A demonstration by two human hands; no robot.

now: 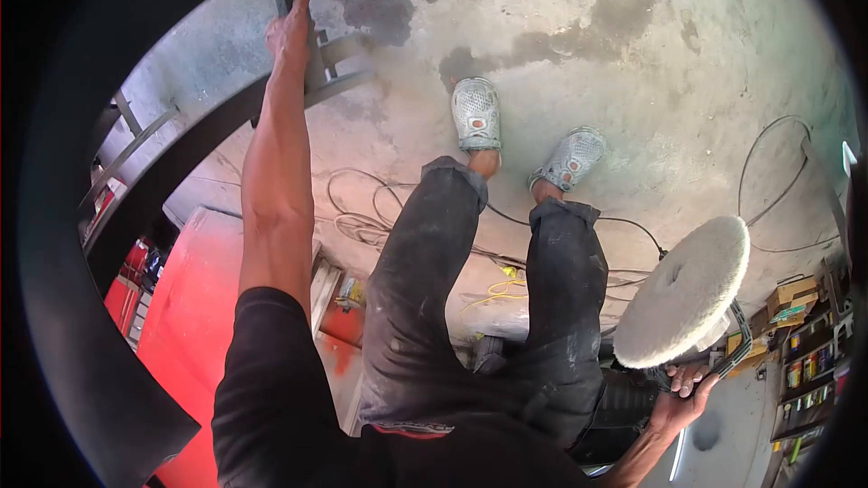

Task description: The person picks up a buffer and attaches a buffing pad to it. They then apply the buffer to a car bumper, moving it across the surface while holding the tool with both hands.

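A: Right grip clasps the polisher, pad just above it. Risks?
B: 2: cables left of it may snag; left grip, closed or not I cannot tell, may slip off the frame.

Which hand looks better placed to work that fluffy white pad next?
The right hand: it grips the machine carrying the white pad. The left hand is far off, resting on the metal frame.
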